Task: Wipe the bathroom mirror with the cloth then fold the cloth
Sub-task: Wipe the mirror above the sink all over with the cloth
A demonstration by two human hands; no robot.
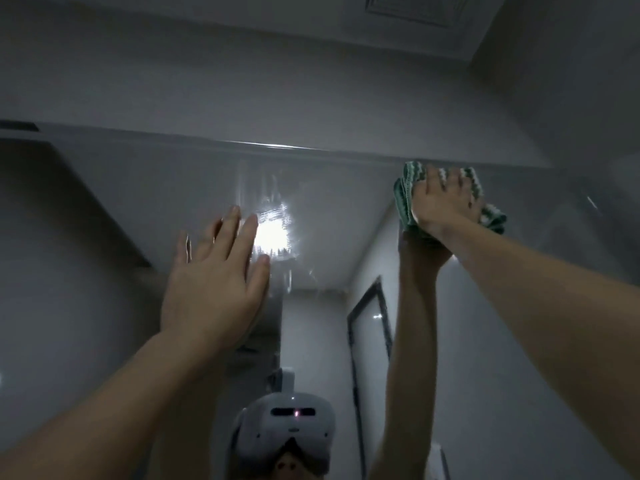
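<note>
The bathroom mirror (329, 188) fills the middle of the head view, its top edge running across just above my hands. My right hand (441, 206) presses a green and white striped cloth (408, 188) flat against the glass near the mirror's upper right, right under the top edge. The cloth bunches out on both sides of the hand. My left hand (214, 282) lies flat on the mirror at centre left with straight, spread fingers and holds nothing. A bright glare with wipe streaks shows just right of its fingertips.
The mirror reflects my raised arm, a white headset (292, 431) at the bottom centre, and a dark-framed door (370, 327). Above the mirror is plain wall, with a ceiling vent (419, 6) at the top right. A side wall closes in on the right.
</note>
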